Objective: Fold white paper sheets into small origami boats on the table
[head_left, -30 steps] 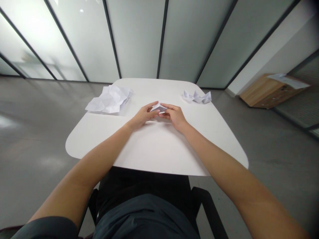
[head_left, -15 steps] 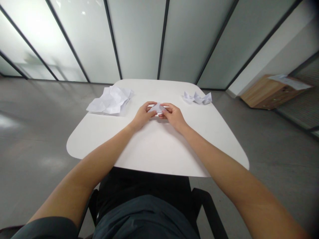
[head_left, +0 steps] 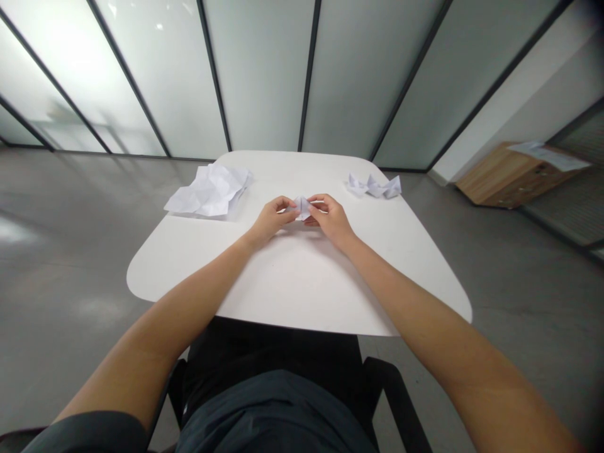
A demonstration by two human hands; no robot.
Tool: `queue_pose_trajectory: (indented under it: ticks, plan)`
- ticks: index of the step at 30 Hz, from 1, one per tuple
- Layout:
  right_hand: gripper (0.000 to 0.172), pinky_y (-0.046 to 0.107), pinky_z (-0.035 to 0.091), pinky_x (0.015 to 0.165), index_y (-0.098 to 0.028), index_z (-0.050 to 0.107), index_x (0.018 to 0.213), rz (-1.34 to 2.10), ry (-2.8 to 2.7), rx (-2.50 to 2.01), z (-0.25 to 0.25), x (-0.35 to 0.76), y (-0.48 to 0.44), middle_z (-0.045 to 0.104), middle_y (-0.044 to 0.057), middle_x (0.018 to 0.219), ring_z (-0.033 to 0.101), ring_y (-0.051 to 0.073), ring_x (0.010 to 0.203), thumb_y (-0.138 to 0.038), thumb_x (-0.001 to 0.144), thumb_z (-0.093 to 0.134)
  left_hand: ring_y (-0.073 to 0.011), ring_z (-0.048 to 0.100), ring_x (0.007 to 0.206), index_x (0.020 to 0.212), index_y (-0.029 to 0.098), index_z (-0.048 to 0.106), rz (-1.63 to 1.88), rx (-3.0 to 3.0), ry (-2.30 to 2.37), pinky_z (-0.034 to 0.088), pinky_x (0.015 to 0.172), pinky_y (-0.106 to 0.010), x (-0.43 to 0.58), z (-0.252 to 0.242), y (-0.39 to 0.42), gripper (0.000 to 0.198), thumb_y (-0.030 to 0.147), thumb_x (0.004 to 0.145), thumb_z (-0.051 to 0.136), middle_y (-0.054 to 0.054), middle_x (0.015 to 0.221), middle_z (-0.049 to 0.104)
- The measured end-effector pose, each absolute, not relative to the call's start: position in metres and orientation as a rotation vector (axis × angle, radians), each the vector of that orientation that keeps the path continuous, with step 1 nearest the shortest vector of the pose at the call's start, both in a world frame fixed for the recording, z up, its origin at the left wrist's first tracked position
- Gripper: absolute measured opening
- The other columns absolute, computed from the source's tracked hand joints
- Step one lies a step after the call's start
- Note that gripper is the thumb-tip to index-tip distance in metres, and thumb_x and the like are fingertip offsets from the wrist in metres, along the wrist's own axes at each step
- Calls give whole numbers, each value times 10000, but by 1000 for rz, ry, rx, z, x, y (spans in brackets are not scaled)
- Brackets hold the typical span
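A small folded piece of white paper [head_left: 303, 208] is held over the middle of the white, round-cornered worktop [head_left: 302, 283], between the left hand [head_left: 272, 219] and the right hand [head_left: 334, 221]. Half a second ago a flatter, broader face was shown; now a narrower, more raised form with a crease near its middle is seen. From this it may be judged that the paper is being shaped or turned, and that the folding is still under way.

The fingers of both hands are curled and nearly closed: the left edge is pinched by the left fingers, the right edge by the right. Parts of the paper are covered by them, so its full shape cannot be told.

At the far left, a loose stack of creased white paper sheets [head_left: 207, 190] is laid; at the far right, a row of small, pointed, folded white paper pieces [head_left: 372, 186] is placed. Whether these touch one another cannot be told. Nothing is seen standing between the hands and either group.
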State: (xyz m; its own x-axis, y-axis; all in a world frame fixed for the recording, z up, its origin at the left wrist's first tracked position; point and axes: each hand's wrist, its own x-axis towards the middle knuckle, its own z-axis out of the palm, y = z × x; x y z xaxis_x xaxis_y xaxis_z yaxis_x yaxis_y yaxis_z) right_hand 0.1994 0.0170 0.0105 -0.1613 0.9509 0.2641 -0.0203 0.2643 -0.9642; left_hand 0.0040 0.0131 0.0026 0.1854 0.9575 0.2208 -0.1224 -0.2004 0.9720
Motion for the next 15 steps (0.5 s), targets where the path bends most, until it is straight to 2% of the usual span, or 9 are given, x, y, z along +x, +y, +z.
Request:
queue_pose_trajectory:
  ticks: [3, 7, 10, 12, 15]
  plan:
    - [433, 342, 646, 646, -247, 627, 1014, 997, -1491, -985, 7, 203, 21, 737, 28, 1004, 710, 187, 747, -535, 767, 835, -127, 636, 841, 1087, 188, 629, 1278, 1455, 874, 496, 780, -259, 4, 2, 12, 449, 281, 714, 861, -39, 1140, 703]
    - [304, 366, 645, 676, -239, 644, 954, 848, -1621, -1023, 5, 208, 24, 720, 36, 1022, 697, 198, 773, -470, 805, 772, -162, 672, 893, 1262, 217, 598, 1292, 1471, 836, 521, 812, -282, 3, 3, 11, 578, 256, 728, 816, -63, 1186, 710]
    - [209, 403, 650, 770, -238, 710, 951, 664, -1810, -999, 5, 211, 24, 718, 64, 1088, 708, 244, 929, -389, 812, 748, -181, 689, 949, 1243, 198, 649, 1290, 1519, 869, 531, 875, -309, 2, 2, 13, 515, 252, 748, 782, -77, 1219, 725]
    - [166, 425, 648, 816, -234, 740, 930, 556, -1885, -960, 6, 212, 24, 695, 101, 1206, 686, 282, 1087, -354, 816, 738, -190, 691, 968, 1201, 178, 693, 1274, 1551, 914, 529, 893, -317, 1, 0, 16, 457, 260, 758, 769, -82, 1230, 735]
    - [120, 499, 610, 951, -228, 743, 872, 423, -1889, -935, 7, 214, 26, 646, 127, 1349, 648, 306, 1192, -343, 841, 732, -195, 690, 947, 1233, 171, 720, 1232, 1620, 971, 528, 883, -324, -1, -4, 20, 482, 285, 768, 776, -77, 1213, 752]
